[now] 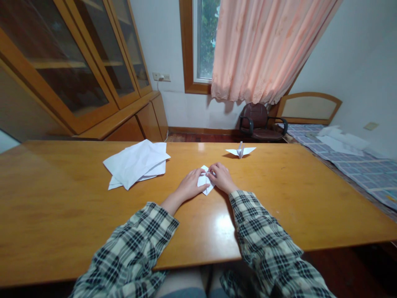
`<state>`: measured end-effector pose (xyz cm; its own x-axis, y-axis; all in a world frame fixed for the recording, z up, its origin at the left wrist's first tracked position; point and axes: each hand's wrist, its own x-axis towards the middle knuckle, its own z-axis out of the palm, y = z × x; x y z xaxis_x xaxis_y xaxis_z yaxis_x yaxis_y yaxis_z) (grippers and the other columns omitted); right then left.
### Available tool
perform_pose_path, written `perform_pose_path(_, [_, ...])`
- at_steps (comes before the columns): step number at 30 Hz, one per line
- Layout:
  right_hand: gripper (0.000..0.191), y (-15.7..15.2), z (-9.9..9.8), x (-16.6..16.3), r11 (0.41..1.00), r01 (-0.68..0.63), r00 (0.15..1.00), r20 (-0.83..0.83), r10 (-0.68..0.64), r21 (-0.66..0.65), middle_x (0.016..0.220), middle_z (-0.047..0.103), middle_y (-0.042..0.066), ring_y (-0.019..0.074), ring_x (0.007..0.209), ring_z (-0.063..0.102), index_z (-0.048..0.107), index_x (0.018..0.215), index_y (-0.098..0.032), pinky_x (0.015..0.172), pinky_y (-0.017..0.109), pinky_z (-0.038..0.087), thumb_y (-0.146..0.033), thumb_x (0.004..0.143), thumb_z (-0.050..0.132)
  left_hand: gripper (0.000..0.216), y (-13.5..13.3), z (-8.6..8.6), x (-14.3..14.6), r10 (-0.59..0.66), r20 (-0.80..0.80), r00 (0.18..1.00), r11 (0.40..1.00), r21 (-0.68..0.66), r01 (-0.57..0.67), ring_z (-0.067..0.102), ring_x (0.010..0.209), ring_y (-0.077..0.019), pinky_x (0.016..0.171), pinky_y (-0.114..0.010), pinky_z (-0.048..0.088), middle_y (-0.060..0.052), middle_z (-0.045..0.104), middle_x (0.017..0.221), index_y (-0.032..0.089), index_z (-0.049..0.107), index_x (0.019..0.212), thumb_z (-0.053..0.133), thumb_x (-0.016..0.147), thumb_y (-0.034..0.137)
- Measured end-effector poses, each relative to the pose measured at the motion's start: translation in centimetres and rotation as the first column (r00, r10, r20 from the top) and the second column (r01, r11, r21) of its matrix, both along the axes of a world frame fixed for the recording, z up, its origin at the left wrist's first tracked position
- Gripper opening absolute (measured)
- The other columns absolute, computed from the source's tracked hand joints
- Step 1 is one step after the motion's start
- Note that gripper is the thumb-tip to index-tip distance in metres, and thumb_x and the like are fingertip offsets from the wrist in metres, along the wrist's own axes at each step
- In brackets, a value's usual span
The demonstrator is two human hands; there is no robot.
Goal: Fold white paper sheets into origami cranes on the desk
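Observation:
A small diamond-shaped piece of folded white paper [207, 191] lies on the wooden table between my hands. My left hand [190, 184] holds its left side, the thumb along the lower part and the fingers at the upper left edge. My right hand [221, 177] is on the right side, fingertips bent and pinching a fold near the middle. Both hands touch the paper and hide parts of it. Beyond my right hand stands a finished paper crane [240, 152] with its wings spread.
Several loose white paper sheets [136, 163] lie stacked unevenly at the left of the table [263, 223]. A glass-door cabinet [93, 74] stands behind on the left. At the far side are a brown armchair [259, 121] and, rightward, a bed with a checked cover [350, 165].

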<state>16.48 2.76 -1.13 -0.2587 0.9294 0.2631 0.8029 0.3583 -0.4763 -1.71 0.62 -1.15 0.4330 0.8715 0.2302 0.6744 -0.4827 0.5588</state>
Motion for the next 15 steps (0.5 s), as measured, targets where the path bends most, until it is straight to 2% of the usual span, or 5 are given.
perform_pose_path(5, [0.013,-0.08,0.08,-0.16,1.000,0.011,1.000,0.017,-0.011,-0.002,0.100,0.057,0.006,0.0208,0.096,0.051,0.063,0.092,-0.022,0.082,0.032,0.034,-0.034,0.088,0.060,0.050,0.08,-0.18,-0.04,-0.011,-0.016,1.000,1.000,0.015,0.011,0.052,0.118,-0.0269,0.102,-0.043,0.041,-0.008,0.057,0.124,0.022,0.047,0.122,0.067,0.078,0.038])
perform_pose_path(10, [0.022,-0.25,0.11,-0.48,0.999,0.050,0.997,0.053,-0.050,-0.006,0.100,0.057,0.005,0.0202,0.097,0.051,0.063,0.092,-0.022,0.080,0.031,0.033,-0.043,0.091,0.055,0.048,0.31,-0.56,-0.27,-0.051,-0.046,0.998,0.998,0.044,0.053,0.045,0.127,-0.0266,0.108,-0.043,0.036,-0.008,0.049,0.137,0.025,0.051,0.123,0.066,0.079,0.036])
perform_pose_path(15, [0.023,-0.27,0.09,-0.64,0.997,0.079,0.996,0.049,-0.078,-0.015,0.103,0.057,0.006,0.0210,0.098,0.052,0.061,0.095,-0.023,0.080,0.031,0.033,-0.045,0.090,0.055,0.047,0.34,-0.48,-0.51,-0.061,-0.067,0.996,0.998,0.010,0.062,0.042,0.130,-0.0271,0.110,-0.044,0.034,-0.008,0.045,0.143,0.026,0.054,0.122,0.067,0.078,0.037])
